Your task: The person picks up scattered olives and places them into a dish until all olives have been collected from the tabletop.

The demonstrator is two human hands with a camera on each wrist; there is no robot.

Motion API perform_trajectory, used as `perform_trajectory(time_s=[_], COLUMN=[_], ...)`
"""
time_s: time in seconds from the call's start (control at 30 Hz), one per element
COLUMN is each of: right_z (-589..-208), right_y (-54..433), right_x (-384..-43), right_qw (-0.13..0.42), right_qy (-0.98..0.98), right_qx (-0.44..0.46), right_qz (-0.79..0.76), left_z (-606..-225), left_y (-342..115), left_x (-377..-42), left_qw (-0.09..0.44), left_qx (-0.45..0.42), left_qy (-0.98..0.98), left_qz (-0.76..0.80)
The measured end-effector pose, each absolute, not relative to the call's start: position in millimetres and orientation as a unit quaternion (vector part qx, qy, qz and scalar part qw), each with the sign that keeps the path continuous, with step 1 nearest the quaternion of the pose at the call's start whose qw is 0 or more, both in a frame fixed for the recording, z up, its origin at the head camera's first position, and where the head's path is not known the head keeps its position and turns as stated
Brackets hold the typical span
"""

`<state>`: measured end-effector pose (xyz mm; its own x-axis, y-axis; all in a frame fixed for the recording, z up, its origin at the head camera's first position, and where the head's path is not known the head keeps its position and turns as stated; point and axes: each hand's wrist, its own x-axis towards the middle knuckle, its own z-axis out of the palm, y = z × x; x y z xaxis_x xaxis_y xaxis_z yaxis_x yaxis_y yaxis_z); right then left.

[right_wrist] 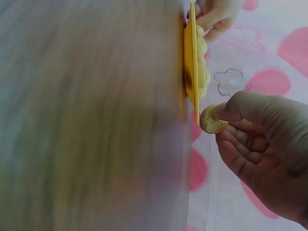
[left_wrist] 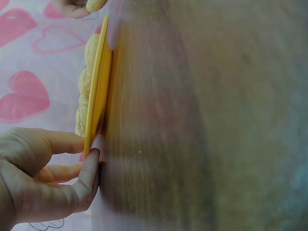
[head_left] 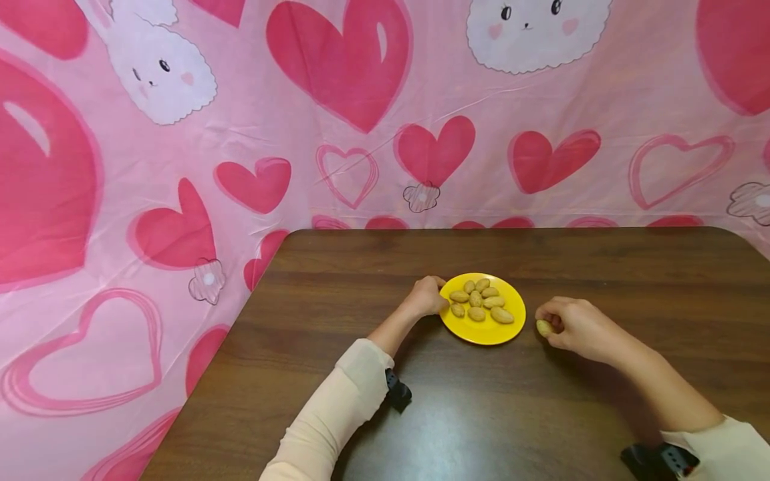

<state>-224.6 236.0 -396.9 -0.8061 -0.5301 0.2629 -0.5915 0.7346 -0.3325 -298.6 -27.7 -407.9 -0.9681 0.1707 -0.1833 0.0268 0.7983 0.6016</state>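
Observation:
A round yellow plate point(head_left: 483, 336) lies on the brown table, with several tan unshelled peanuts point(head_left: 476, 299) spread over it. My left hand point(head_left: 427, 296) pinches the plate's left rim; in the left wrist view the thumb is on the upper side and fingers point(left_wrist: 89, 175) are beneath the edge. Just right of the plate, my right hand point(head_left: 580, 329) holds one more peanut point(right_wrist: 212, 120) between thumb and fingertips, above the table. In the head view the right fingers partly cover that peanut point(head_left: 544, 328).
The wood-grain table point(head_left: 337, 300) has rounded far corners. Behind it and to the left hangs a pink cloth point(head_left: 373, 167) printed with hearts and white rabbit faces. A small black camera point(head_left: 398, 391) is on the left wrist, another black device point(head_left: 660, 461) on the right.

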Motion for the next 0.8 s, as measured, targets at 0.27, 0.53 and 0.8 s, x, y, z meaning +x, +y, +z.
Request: perform_trajectory(time_s=[0.27,0.53,0.8], right_z=[-397.6,-397.3,-400.3], right_y=[217.3,198.5,184.4], right_x=[-230.8,-235.4,-241.3], right_qw=[0.075,0.049,0.052], right_qy=[-0.919,-0.917,-0.91], right_qx=[0.323,0.337,0.362], right_qz=[0.212,0.208,0.196], left_z=[-409.4,-409.1,-408.6], left_y=[-27.1,-26.5,-26.5], left_x=[-298.7,-298.2,-297.7], left_qw=[0.108,0.114,0.115], left_qx=[0.055,0.055,0.052], left_qy=[0.943,0.94,0.941], left_qz=[0.31,0.316,0.313])
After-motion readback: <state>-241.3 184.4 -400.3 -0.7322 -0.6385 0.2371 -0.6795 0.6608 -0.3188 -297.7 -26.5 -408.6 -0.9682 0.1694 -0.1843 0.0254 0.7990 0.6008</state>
